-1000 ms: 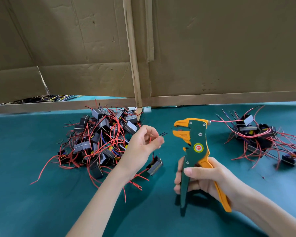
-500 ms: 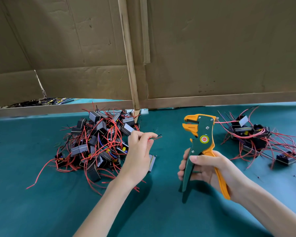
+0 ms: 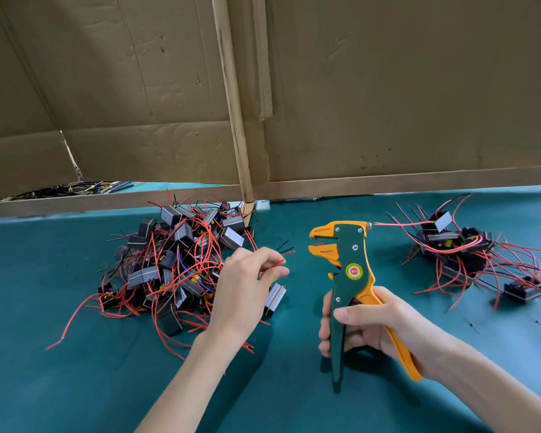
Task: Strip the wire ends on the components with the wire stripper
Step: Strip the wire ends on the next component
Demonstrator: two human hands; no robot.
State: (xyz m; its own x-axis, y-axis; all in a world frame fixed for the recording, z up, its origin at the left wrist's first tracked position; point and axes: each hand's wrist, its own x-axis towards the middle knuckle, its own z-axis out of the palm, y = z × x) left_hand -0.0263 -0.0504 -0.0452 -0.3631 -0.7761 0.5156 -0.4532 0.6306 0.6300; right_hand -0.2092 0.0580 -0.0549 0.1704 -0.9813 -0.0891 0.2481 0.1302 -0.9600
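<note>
Since half a second ago the right hand [image 3: 378, 323], curled round the handles of the green-and-orange wire stripper [image 3: 347, 276], has brought its parted jaws nearer the red wire ends [image 3: 286, 254] at 9 o'clock. The left hand [image 3: 244, 282] pinches those ends, with their component [image 3: 275, 300] dangling beneath. On the teal table [image 3: 44, 385], a larger pile of components [image 3: 175, 260] lies at 10 o'clock and a smaller pile [image 3: 459, 248] at 2 o'clock.

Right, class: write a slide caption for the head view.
Left hand pinches red wires near the stripper held upright in the right hand; big pile left, small pile right.
</note>
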